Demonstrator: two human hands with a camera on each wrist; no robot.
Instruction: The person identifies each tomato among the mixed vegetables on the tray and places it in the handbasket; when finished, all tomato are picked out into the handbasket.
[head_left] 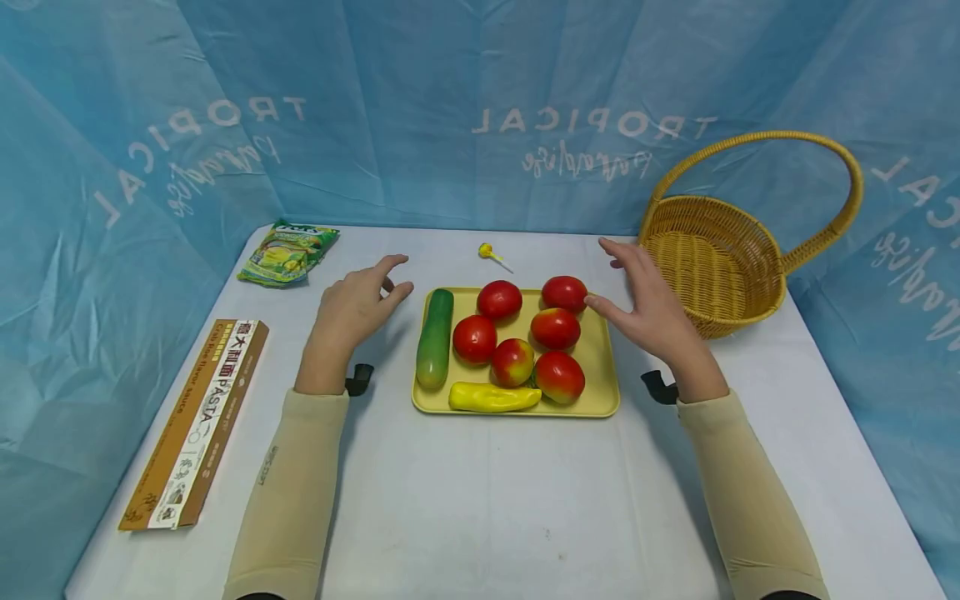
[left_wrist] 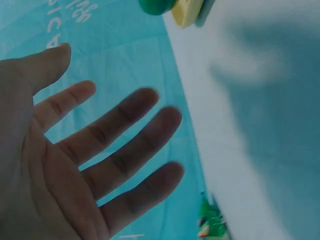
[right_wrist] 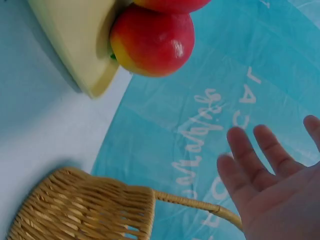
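My left hand (head_left: 352,308) hovers left of the yellow tray (head_left: 600,375), fingers loosely bent and thumb apart, holding nothing. Its spread fingers show in the left wrist view. Nearest to it on the tray lies a green cucumber (head_left: 435,342). My right hand (head_left: 648,308) is raised at the tray's right edge, fingers spread and nothing in them; its thumb tip appears close to a red fruit (head_left: 564,293), contact unclear. Several red fruits, some with yellow patches (right_wrist: 152,42), fill the tray's middle. Along its front edge lies a yellow pepper (head_left: 495,397).
A wicker basket (head_left: 697,271) with a tall handle (head_left: 821,237) stands at the right, just behind my right hand. A yellow lollipop (head_left: 487,252) lies behind the tray. At the left are a green snack bag (head_left: 288,254) and a long pasta box (head_left: 197,425). Blue curtains surround the table.
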